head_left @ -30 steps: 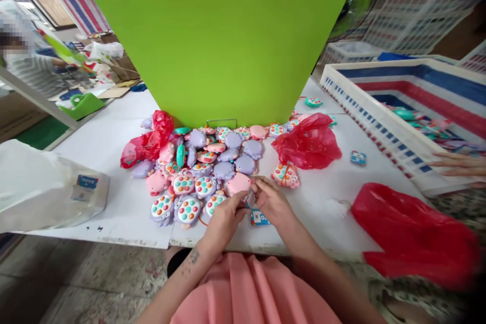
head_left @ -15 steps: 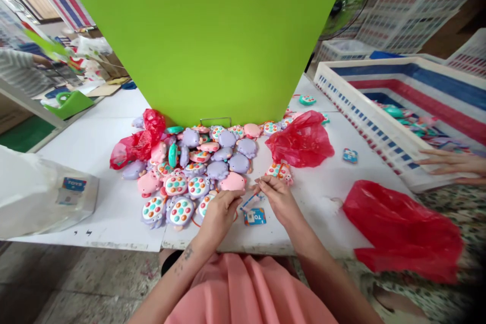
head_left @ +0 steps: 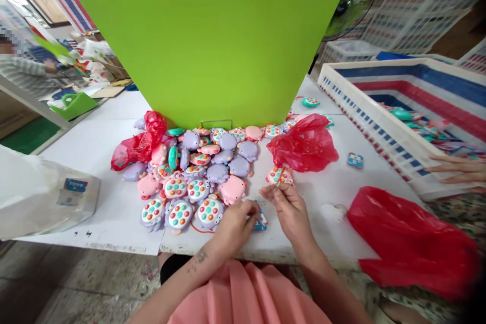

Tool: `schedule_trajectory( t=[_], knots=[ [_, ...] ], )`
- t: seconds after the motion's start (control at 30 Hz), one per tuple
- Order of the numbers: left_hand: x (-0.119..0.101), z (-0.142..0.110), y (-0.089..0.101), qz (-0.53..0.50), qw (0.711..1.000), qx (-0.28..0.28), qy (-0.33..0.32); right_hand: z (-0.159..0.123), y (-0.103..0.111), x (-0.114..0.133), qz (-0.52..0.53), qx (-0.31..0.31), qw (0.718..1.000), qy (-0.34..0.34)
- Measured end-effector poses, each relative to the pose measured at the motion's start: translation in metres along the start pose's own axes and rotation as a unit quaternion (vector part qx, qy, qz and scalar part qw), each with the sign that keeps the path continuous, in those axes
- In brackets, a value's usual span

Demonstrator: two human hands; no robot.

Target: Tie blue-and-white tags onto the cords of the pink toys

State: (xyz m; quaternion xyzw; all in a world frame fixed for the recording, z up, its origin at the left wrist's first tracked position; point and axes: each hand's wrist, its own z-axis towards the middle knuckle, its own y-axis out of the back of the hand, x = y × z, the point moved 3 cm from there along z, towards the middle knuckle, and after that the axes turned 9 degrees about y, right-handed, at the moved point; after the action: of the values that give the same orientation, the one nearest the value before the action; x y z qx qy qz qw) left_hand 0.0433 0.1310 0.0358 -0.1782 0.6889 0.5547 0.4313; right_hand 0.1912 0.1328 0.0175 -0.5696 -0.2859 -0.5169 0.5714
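My left hand (head_left: pixel 237 225) is closed in a pinch at a blue printed tag card (head_left: pixel 261 221), low over the table's front part; the hand hides much of the card. Just right of it, my right hand (head_left: pixel 289 207) pinches with thumb and forefinger, and whatever is between the tips is too small to make out. A pink toy (head_left: pixel 280 176) with coloured buttons and an orange cord lies beyond my right hand. Left of my hands is a purple button toy (head_left: pixel 209 212), with an orange cord (head_left: pixel 201 230) by it, at the front of a pile of pink and purple animal-shaped toys (head_left: pixel 218 172).
A green panel (head_left: pixel 212 45) stands behind the pile. Red plastic bags lie left (head_left: pixel 136 147), right (head_left: pixel 304 144) and front right (head_left: pixel 402 238). Another person's hand (head_left: pixel 459 169) touches a white crate (head_left: pixel 379 126). A clear bag (head_left: pixel 49 197) sits left; another tag card (head_left: pixel 355 160) lies right.
My hands have drawn apart; the right moved right and the left moved right and down over the cards. The card that was held edge-on between them is no longer between them.
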Motion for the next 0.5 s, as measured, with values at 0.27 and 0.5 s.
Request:
schedule_trajectory(
  t=[0.27, 0.5],
  knots=[
    [0.014, 0.019, 0.018, 0.334, 0.939, -0.075, 0.026, 0.011, 0.036, -0.026, -0.158, -0.033, 0.987, -0.001],
    [0.028, 0.020, 0.020, 0.405, 0.908, -0.104, 0.020, 0.017, 0.037, -0.036, 0.034, -0.072, 0.995, -0.053]
  ],
)
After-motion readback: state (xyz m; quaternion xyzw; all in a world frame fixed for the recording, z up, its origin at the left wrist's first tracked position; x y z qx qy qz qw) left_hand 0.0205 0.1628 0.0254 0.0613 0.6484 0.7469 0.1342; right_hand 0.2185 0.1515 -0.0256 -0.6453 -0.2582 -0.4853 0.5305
